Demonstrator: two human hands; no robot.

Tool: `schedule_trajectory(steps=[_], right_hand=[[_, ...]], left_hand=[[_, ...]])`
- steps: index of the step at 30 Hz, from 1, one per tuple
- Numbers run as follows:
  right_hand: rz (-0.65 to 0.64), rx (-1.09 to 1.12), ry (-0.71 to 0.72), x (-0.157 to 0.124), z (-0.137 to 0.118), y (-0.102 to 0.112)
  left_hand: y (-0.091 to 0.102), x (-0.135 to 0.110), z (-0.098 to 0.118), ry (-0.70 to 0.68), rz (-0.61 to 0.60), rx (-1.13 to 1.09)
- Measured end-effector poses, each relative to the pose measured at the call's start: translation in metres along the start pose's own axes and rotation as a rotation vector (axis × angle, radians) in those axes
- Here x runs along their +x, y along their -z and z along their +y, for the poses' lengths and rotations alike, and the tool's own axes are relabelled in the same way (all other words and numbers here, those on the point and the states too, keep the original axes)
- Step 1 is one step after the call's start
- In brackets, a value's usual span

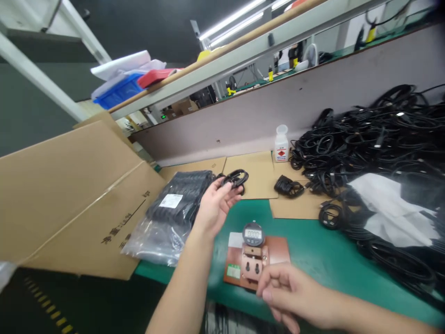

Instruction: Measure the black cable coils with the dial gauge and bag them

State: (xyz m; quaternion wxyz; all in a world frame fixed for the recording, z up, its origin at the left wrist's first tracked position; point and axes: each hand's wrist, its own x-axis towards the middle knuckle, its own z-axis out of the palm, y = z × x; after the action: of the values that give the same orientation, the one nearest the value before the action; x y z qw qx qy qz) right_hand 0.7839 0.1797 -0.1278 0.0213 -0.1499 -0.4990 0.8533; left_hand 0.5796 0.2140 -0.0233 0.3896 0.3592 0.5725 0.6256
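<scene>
My left hand (217, 204) holds a small coil of black cable (235, 178) between its thumb and fingers, raised over the bench. Just left of it lies a clear plastic bag (158, 243) packed with black cables, with a white label (171, 201) on top. My right hand (287, 294) hovers by the near right edge of a gauge fixture (253, 269). Its fingers are loosely curled and apart, with nothing visible in them. A round digital dial gauge (253, 234) tops the fixture, mounted on a reddish-brown base plate (280, 250).
A large heap of black cables (368, 139) covers the right side, with a white sheet (396, 208) across part of it. A white bottle (281, 146) stands near the back wall. One bundled cable (288, 185) lies on cardboard (253, 176). An open carton (79, 199) is at left.
</scene>
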Motion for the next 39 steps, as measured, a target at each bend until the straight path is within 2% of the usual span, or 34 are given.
schedule_trajectory(steps=[2,6,10,12,16,19,27,31,34,39], right_hand=[[0.014,-0.024,-0.002,-0.001,0.003,0.000],[0.033,-0.071,0.025,-0.003,0.004,0.000],[0.062,-0.110,0.042,-0.007,0.003,-0.001],[0.072,-0.124,0.021,-0.009,0.003,-0.002],[0.069,-0.138,-0.021,-0.012,0.004,-0.004],[0.090,-0.131,-0.010,-0.012,0.005,-0.007],[0.140,-0.138,-0.046,-0.008,0.010,-0.009],[0.162,-0.051,-0.052,-0.008,0.013,-0.007],[0.146,-0.002,-0.061,-0.007,0.015,-0.008],[0.166,0.004,-0.038,-0.008,0.015,-0.009]], left_hand=[[0.013,-0.047,-0.006,0.086,-0.018,-0.272],[0.023,-0.120,-0.031,0.248,-0.048,-0.352],[0.018,-0.162,-0.055,0.252,-0.088,-0.397],[0.015,-0.174,-0.064,0.277,-0.055,-0.475],[0.013,-0.189,-0.076,0.328,0.079,-0.512],[0.012,-0.197,-0.084,0.373,0.123,-0.468],[-0.002,-0.209,-0.110,0.545,0.011,-0.304],[-0.004,-0.211,-0.118,0.446,-0.045,-0.163],[-0.002,-0.211,-0.122,0.365,-0.022,-0.161],[0.001,-0.212,-0.124,0.376,0.026,-0.186]])
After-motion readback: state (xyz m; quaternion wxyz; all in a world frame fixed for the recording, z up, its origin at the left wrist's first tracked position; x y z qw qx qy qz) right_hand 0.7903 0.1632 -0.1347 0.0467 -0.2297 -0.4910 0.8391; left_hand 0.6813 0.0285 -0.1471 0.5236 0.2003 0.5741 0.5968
